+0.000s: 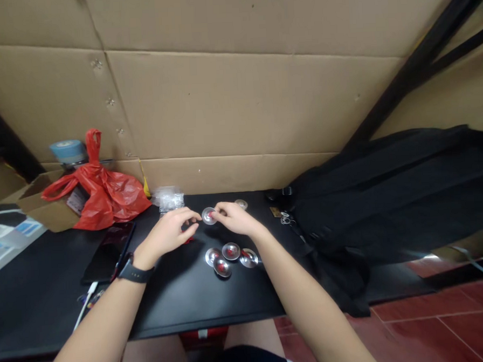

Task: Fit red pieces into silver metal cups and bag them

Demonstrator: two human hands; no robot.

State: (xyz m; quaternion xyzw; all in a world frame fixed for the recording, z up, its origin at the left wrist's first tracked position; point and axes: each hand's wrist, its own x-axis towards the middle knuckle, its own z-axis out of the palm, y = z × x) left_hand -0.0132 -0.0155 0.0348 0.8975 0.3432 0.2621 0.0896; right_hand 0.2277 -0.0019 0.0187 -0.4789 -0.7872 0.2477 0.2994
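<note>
My right hand (236, 218) pinches a small round silver finger cymbal (206, 216) with red at its centre, held a little above the black table. My left hand (173, 230) is beside it, fingers bent and apart with nothing between them. Its fingertips are close to the cymbal's left rim; I cannot tell if they touch. Several more finger cymbals (231, 251) with red middles lie in a loose, partly overlapping group below my hands. Another cymbal (241, 204) rests behind my right hand. A small red piece (189, 240) shows under my left fingers.
Clear plastic packaging (169, 200) lies at the back near the cardboard wall (237, 105). To the left are a red plastic bag (112, 193), a cardboard box (51, 212), a dark tablet or phone (109, 251) and a white cable (86, 302). A black backpack (388, 200) fills the right side.
</note>
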